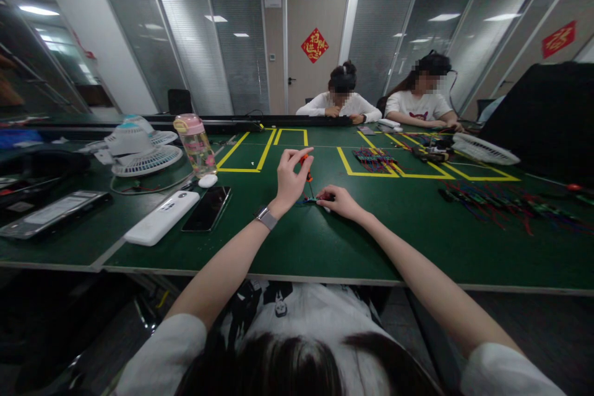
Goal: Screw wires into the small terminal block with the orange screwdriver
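My left hand (290, 177) is raised over the green table, its fingers closed round the orange-and-black handle of a screwdriver (305, 167). The thin shaft points down to a small circuit board (310, 200) with short coloured wires, lying on the tabletop. From the right, my right hand (342, 202) pinches the end of that board between thumb and fingers. Where the screwdriver's tip meets the board is too small to make out. Part of the board is hidden by my right fingers.
To my left are a black phone (207, 209), a white box-shaped device (162, 218), a pink-lidded bottle (197, 147) and a white fan (147, 161). Wired boards lie in bundles (378, 159) on the right. Two people sit across the table (297, 247), which has yellow tape outlines.
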The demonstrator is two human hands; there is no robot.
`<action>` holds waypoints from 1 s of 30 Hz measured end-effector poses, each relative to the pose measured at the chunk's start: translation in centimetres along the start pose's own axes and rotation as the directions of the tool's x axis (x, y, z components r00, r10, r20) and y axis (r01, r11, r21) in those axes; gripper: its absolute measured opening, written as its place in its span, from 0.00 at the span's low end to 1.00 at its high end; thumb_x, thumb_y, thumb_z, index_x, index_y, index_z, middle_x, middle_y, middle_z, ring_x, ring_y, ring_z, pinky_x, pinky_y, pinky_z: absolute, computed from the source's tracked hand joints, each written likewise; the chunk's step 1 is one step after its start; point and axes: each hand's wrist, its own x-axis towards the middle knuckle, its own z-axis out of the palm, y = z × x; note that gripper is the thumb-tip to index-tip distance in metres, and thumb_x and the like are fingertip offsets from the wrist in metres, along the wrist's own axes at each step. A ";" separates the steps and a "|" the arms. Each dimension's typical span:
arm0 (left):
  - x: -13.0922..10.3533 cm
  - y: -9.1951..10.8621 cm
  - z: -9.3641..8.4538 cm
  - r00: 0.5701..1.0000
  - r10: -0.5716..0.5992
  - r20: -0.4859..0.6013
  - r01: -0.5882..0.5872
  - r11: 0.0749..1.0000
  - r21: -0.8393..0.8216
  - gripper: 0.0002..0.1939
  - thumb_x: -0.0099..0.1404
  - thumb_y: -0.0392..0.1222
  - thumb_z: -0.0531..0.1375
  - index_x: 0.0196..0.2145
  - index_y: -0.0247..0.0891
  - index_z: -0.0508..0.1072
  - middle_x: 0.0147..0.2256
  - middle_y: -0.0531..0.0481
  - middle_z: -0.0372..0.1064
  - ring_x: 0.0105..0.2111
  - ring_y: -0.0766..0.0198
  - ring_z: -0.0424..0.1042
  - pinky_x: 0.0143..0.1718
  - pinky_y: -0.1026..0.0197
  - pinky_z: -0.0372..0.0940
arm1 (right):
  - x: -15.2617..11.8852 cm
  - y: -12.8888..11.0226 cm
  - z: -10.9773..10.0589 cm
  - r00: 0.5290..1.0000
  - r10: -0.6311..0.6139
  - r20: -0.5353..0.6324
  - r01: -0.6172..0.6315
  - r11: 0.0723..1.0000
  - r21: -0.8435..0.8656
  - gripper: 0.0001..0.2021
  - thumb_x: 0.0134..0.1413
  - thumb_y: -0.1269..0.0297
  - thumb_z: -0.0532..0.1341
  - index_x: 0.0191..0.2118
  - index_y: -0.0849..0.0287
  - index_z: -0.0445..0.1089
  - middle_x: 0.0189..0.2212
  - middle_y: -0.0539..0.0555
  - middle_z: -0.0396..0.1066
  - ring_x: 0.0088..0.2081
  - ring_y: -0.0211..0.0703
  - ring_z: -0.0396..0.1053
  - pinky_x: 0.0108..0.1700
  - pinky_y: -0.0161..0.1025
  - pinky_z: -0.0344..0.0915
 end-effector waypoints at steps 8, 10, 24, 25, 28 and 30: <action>-0.1 0.0 0.1 0.997 0.009 0.080 -0.006 0.999 -0.032 0.15 0.68 0.42 0.54 0.52 0.43 0.68 0.38 0.49 0.69 0.39 0.65 0.68 0.43 0.62 0.63 | -0.1 0.0 0.0 1.000 -0.005 0.002 0.005 1.000 0.007 0.07 0.48 0.66 0.63 0.34 0.61 0.74 0.28 0.52 0.69 0.30 0.38 0.65 0.35 0.35 0.61; -0.2 0.2 0.1 0.999 -0.003 0.043 0.003 1.000 0.003 0.14 0.64 0.45 0.59 0.47 0.42 0.71 0.36 0.50 0.67 0.36 0.64 0.67 0.41 0.62 0.63 | -0.1 0.0 0.0 1.000 -0.005 -0.002 0.005 1.000 0.007 0.07 0.48 0.66 0.63 0.34 0.61 0.74 0.28 0.52 0.69 0.30 0.38 0.65 0.34 0.35 0.61; -0.2 0.7 0.1 1.000 -0.025 0.001 0.025 0.999 0.034 0.08 0.63 0.43 0.60 0.40 0.41 0.72 0.36 0.50 0.64 0.36 0.64 0.67 0.40 0.62 0.63 | -0.2 -0.4 -0.1 1.000 -0.006 0.002 0.006 1.000 0.003 0.09 0.50 0.64 0.62 0.37 0.61 0.76 0.29 0.54 0.70 0.30 0.38 0.65 0.35 0.36 0.62; -0.2 0.6 0.1 0.999 -0.046 0.000 0.046 0.998 0.036 0.08 0.64 0.43 0.59 0.40 0.41 0.72 0.36 0.50 0.63 0.36 0.65 0.67 0.40 0.62 0.63 | -0.2 -0.4 -0.1 1.000 -0.009 0.001 0.009 1.000 0.000 0.09 0.50 0.64 0.62 0.37 0.61 0.76 0.29 0.53 0.70 0.30 0.38 0.65 0.35 0.36 0.62; 0.1 0.2 0.1 0.995 -0.097 0.023 0.097 0.995 0.010 0.12 0.70 0.41 0.49 0.44 0.40 0.70 0.40 0.47 0.64 0.39 0.64 0.67 0.43 0.61 0.63 | -0.2 -0.4 -0.1 1.000 -0.016 -0.002 0.016 1.000 -0.001 0.09 0.50 0.64 0.62 0.37 0.61 0.76 0.29 0.53 0.70 0.30 0.38 0.65 0.35 0.35 0.62; 0.2 -0.1 0.2 0.997 -0.074 0.025 0.075 0.997 -0.011 0.14 0.71 0.38 0.45 0.45 0.39 0.69 0.44 0.46 0.65 0.45 0.63 0.67 0.48 0.60 0.62 | -0.2 -0.4 -0.1 1.000 -0.014 0.000 0.014 1.000 -0.001 0.09 0.50 0.64 0.63 0.37 0.61 0.76 0.30 0.54 0.70 0.30 0.38 0.65 0.35 0.35 0.62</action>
